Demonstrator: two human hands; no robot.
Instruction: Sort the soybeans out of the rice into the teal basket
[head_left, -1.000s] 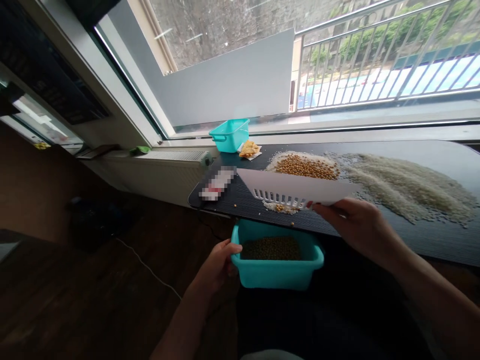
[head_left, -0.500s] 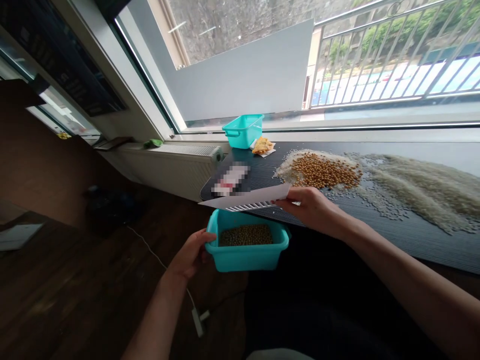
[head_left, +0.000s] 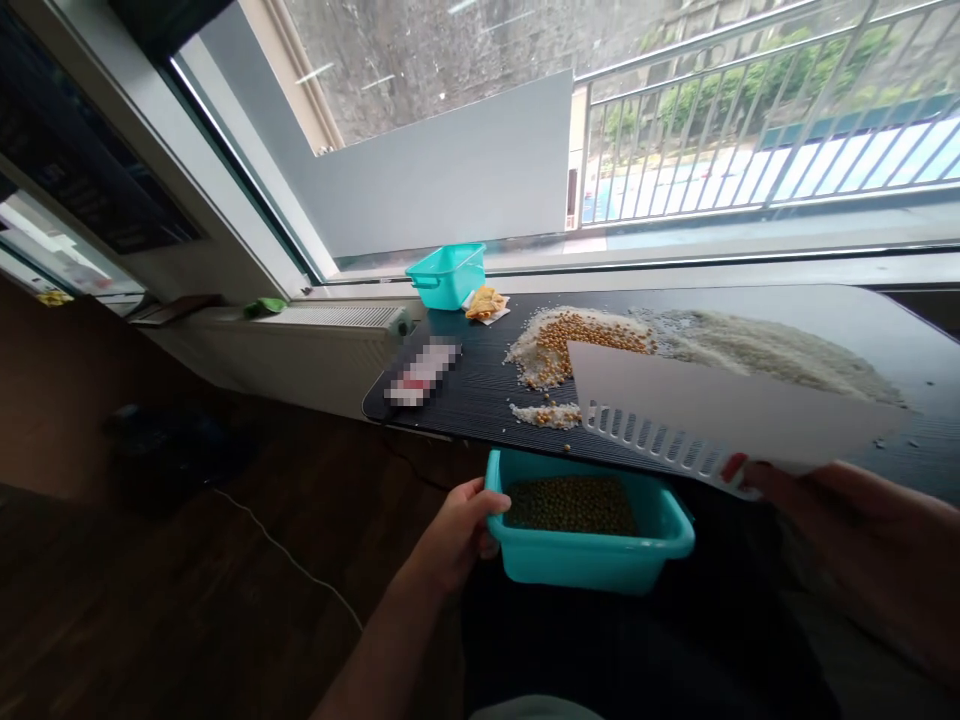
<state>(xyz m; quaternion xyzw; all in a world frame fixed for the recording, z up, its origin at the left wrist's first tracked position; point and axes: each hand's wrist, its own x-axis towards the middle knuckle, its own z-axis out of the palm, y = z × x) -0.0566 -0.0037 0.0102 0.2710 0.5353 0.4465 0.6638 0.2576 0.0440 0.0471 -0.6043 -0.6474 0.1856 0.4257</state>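
My left hand (head_left: pixel 461 530) grips the left rim of a turquoise plastic basin (head_left: pixel 592 562), held just below the table's front edge. Inside it lies a layer of greenish round beans (head_left: pixel 574 503). My right hand (head_left: pixel 840 505) is closed on one end of a white card (head_left: pixel 712 400) with a row of slots along its lower edge. The card slants over the dark table and hides part of the golden-brown soybeans (head_left: pixel 592 332), which are mixed with white rice grains. A small strip of rice and beans (head_left: pixel 551 415) sits by the card's left end.
More rice (head_left: pixel 780 350) spreads across the right of the dark table (head_left: pixel 480 375). At its far left corner stand a second turquoise basin (head_left: pixel 450 278) and a crumpled yellow item (head_left: pixel 487 304). A blurred-out flat object (head_left: pixel 424 372) lies nearer. A radiator (head_left: pixel 330 345) runs left under the window.
My right hand has swung the card rightward from above the basin to over the table. The basin has shifted right and down in view with my left hand; the camera has turned slightly.
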